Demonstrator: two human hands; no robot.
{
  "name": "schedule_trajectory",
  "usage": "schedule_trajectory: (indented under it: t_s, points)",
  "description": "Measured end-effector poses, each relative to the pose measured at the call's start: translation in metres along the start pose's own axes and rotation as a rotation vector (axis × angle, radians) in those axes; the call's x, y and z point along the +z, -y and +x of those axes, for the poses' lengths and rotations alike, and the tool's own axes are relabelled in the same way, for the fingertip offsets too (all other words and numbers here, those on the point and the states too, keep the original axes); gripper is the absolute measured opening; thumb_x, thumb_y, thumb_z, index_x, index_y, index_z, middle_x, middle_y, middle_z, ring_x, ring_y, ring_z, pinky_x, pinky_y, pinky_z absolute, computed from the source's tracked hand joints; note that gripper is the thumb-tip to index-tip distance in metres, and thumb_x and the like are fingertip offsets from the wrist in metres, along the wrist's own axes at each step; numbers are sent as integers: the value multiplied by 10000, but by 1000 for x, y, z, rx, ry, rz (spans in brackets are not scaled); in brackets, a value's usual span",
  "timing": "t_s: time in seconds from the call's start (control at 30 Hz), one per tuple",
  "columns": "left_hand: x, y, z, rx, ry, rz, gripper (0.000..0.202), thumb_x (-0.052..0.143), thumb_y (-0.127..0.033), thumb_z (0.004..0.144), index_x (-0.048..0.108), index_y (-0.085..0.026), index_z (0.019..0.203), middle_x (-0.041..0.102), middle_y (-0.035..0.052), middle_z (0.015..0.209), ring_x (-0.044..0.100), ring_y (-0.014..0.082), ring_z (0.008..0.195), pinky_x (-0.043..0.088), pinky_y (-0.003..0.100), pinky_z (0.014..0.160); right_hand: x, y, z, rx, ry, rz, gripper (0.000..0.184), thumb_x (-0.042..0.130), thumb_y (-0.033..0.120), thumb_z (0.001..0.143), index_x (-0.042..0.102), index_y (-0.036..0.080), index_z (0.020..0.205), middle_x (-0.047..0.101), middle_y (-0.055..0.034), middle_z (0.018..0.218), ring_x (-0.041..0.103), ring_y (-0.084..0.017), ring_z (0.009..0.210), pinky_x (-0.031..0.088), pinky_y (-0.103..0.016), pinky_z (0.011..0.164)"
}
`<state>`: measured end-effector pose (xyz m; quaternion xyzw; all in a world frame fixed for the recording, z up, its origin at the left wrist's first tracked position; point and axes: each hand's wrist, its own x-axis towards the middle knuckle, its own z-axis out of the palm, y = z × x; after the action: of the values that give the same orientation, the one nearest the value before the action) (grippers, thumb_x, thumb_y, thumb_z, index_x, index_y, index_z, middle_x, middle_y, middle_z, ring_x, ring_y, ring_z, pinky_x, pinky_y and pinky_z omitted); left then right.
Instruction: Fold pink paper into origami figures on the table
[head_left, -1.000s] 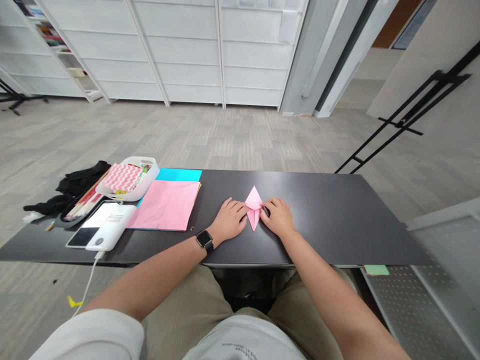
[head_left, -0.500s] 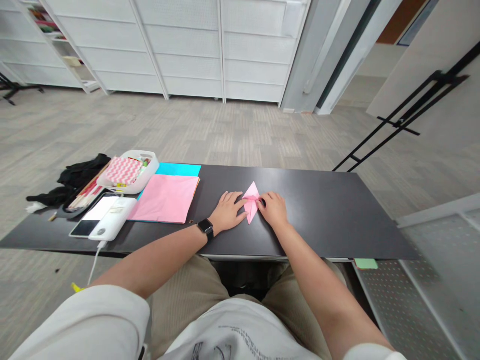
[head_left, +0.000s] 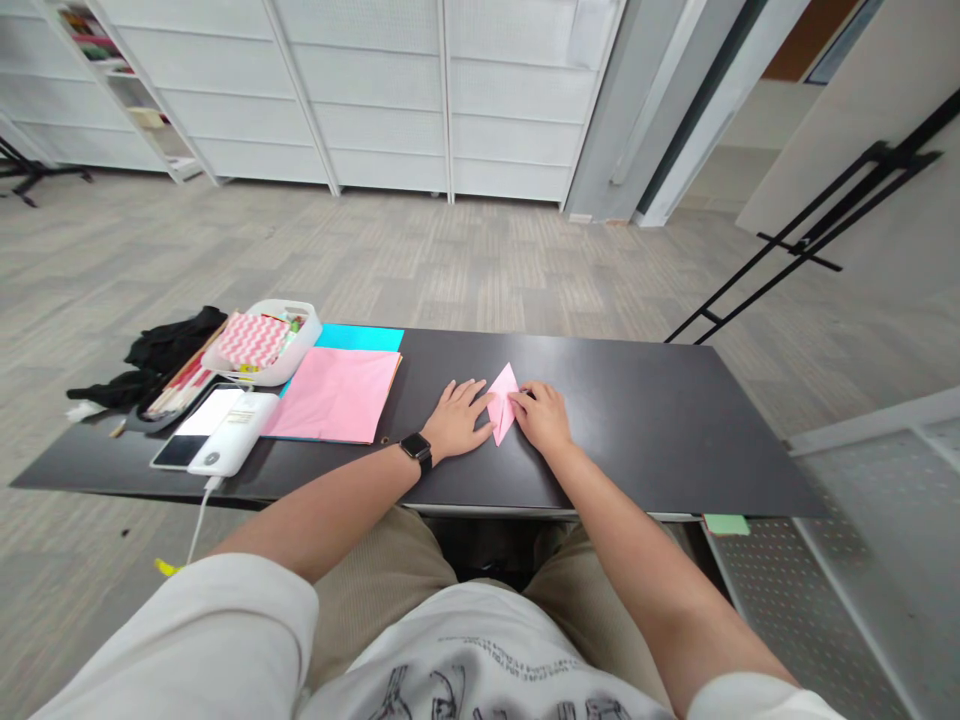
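Observation:
A small folded pink paper (head_left: 502,397), kite-shaped with a point away from me, lies on the dark table (head_left: 660,430). My left hand (head_left: 456,420) rests flat beside its left edge, fingers stretched out and touching the paper. My right hand (head_left: 541,415) is on the paper's right side with its fingers curled down, pressing the fold. A dark watch (head_left: 416,450) sits on my left wrist.
Left of my hands lie pink sheets (head_left: 334,395) over a blue sheet (head_left: 358,338), a white tray (head_left: 264,343) with patterned paper, a phone (head_left: 199,425) and a white power bank (head_left: 232,447) with a cable, a pencil case (head_left: 169,392), and black cloth (head_left: 169,350). A green note (head_left: 726,524) sticks out under the table's right front edge.
The folded paper has turned slightly, its tip leaning right. My left fingers have spread flat, and my right hand has moved its fingers along the fold. The camera view has shifted a little.

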<state>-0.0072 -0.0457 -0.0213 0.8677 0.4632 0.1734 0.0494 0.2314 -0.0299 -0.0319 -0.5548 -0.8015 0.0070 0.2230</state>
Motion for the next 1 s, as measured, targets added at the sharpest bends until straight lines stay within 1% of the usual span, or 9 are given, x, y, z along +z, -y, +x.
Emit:
schedule_trajectory:
  t_s: [0.13,0.33,0.5,0.6,0.7,0.77,0.83,0.93,1.0]
  points:
    - [-1,1,-1,-1,-16,-31,575,625,-472,1014,580,-221,1528,502,155,1671,451,367,1559,293,638,1323,-1,0,1,-19,11,24,280,578,305,1074,823,308,1209,725,-106,1273,583,-297,1154,450,-458,994]
    - [-4,2,-1,20,-9,-81,640,594,-496,1033,507,-219,1603,463,124,1713,415,344,1592,291,594,1342,-8,4,-1,-54,33,77,309,533,320,1090,791,279,1256,724,-105,1283,594,-292,1212,426,-456,1059]
    - [-5,4,-3,125,3,-144,686,600,-379,1009,437,-190,1648,538,128,1654,436,299,1584,248,558,1372,-15,4,-1,-78,54,192,256,535,340,1087,776,254,1105,748,-68,1179,631,-243,1135,422,-407,1047]
    - [-6,5,-4,149,-19,-154,726,635,-316,951,444,-165,1635,578,155,1594,502,300,1518,287,544,1361,-18,3,1,-63,73,229,214,560,355,1068,737,249,1010,758,-55,1113,641,-230,1082,419,-387,1027]
    - [-9,4,-6,158,-51,-156,685,617,-267,938,481,-159,1601,626,158,1500,558,288,1432,327,530,1343,-18,1,1,-43,78,257,227,563,370,1057,695,245,921,761,-49,1065,649,-224,1034,421,-378,1005]
    - [-12,2,-7,170,-58,-147,602,585,-237,947,545,-179,1545,660,140,1419,589,276,1368,343,530,1331,-17,-1,1,-35,69,279,226,590,375,1034,676,243,872,762,-46,1053,656,-223,1026,423,-378,1003]
    - [-15,0,-8,181,-52,-128,467,559,-213,952,659,-212,1407,697,114,1303,620,265,1284,352,536,1320,-15,-2,0,-33,62,291,177,636,351,988,680,244,854,765,-47,1070,662,-226,1042,427,-386,1019]
    - [-17,-2,-9,194,-35,-108,276,568,-219,949,761,-240,1144,721,80,1143,649,250,1159,348,548,1309,-12,-5,-2,-34,63,296,73,659,272,922,726,249,905,768,-55,1123,662,-237,1093,434,-408,1051]
    - [-17,-2,-9,178,-42,-105,216,576,-270,977,770,-242,1069,724,68,1092,657,241,1110,352,549,1300,-10,-6,-4,-35,68,302,141,643,229,903,762,252,975,767,-60,1156,660,-243,1129,441,-426,1071]
